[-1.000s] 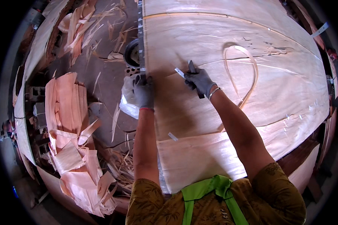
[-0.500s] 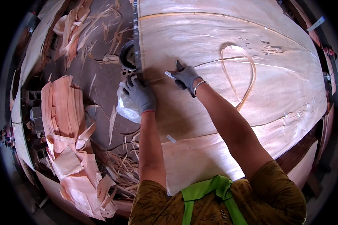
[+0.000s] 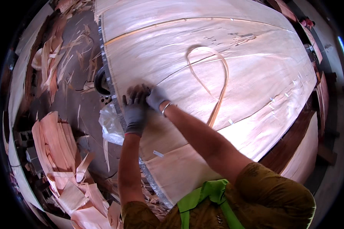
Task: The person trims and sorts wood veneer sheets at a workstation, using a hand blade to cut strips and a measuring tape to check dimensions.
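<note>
A broad sheet of pale wood veneer (image 3: 172, 76) lies spread before me, with a seam running across it toward my hands. My left hand (image 3: 137, 112), in a grey glove, rests on the sheet near its left edge, fingers stretched out and somewhat apart. Touching its fingertips is my right hand (image 3: 157, 98), gloved too, its fingers curled in over the seam; what they hold, if anything, is hidden. A small white tape piece (image 3: 158, 154) sits on the veneer nearer to me. Beside my left wrist, a clear plastic bag (image 3: 111, 124) hangs at the edge.
A looped veneer strip (image 3: 226, 72) lies to the right of my hands. Farther off, a long thin cane-like strip (image 3: 160, 23) crosses the sheet. At the left stand stacked veneer pieces (image 3: 59, 145), with scraps on the floor and a black round container (image 3: 101, 81) by the edge.
My right hand has moved left to meet my left hand, and the small white piece at its fingers no longer shows. My left hand has shifted from the bag onto the sheet. The view has turned.
</note>
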Tool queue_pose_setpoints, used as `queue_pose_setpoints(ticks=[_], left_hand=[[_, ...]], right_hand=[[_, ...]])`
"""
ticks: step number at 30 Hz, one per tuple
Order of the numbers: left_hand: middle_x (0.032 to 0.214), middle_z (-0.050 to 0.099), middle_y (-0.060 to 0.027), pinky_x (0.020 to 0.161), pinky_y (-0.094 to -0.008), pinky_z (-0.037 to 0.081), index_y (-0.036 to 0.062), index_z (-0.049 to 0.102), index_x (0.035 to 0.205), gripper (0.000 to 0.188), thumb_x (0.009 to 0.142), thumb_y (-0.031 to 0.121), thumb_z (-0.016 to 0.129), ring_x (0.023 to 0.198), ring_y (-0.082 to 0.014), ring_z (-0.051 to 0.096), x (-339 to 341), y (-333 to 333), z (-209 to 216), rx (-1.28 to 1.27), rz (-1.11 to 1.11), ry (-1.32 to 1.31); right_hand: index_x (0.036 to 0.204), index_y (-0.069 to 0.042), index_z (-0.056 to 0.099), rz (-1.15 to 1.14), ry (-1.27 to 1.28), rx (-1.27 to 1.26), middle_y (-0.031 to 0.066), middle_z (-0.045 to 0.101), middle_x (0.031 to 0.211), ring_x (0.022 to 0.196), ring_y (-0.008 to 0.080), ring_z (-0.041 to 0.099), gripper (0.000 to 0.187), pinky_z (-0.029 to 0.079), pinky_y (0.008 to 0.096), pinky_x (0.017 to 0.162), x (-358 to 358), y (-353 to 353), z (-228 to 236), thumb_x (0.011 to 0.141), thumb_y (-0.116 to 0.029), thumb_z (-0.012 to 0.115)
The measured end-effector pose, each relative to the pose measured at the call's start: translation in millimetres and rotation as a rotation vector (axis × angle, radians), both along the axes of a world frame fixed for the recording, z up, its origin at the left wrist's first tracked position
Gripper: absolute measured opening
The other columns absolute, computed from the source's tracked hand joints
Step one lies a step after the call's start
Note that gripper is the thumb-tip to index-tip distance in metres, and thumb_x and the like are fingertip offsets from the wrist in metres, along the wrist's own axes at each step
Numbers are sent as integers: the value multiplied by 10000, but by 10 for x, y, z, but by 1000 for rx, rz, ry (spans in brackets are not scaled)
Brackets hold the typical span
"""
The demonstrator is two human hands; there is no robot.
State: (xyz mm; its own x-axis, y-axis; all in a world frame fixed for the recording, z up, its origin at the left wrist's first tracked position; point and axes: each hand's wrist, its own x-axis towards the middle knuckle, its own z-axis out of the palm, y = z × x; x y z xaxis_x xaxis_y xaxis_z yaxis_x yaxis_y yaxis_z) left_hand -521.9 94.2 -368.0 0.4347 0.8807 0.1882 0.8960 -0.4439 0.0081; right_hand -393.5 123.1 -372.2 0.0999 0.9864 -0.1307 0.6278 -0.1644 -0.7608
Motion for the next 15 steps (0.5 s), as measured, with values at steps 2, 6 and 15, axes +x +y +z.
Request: queue_pose_setpoints(ticks=[2,6,15], left_hand=[[1315,496,-19,1070,-547,206,188,536,1234,390,856,247,468,1267,-226,408,-109,-85,32,22,33,-21],[1363,453,-35,1077,-511,211,206,527,1255,444,813,250,515,1302,-235,354,-333,-41,-119,63,-29,-17],[1374,428,-128,1070,-441,264,80,426,1333,631,711,-10,484,1286,-284,375,1256,499,161,-27,-210,-345]], right_hand=[[1065,-38,616,65,88,-150,226,627,1007,993,380,585,302,487,414,834,-132,-153,201,796,-166,560],[1113,-51,581,97,409,-136,120,630,805,747,259,594,320,494,349,687,253,-193,236,824,-189,581],[939,-10,602,-201,259,-299,84,612,600,451,154,574,194,424,301,390,1743,556,252,816,-156,633]])
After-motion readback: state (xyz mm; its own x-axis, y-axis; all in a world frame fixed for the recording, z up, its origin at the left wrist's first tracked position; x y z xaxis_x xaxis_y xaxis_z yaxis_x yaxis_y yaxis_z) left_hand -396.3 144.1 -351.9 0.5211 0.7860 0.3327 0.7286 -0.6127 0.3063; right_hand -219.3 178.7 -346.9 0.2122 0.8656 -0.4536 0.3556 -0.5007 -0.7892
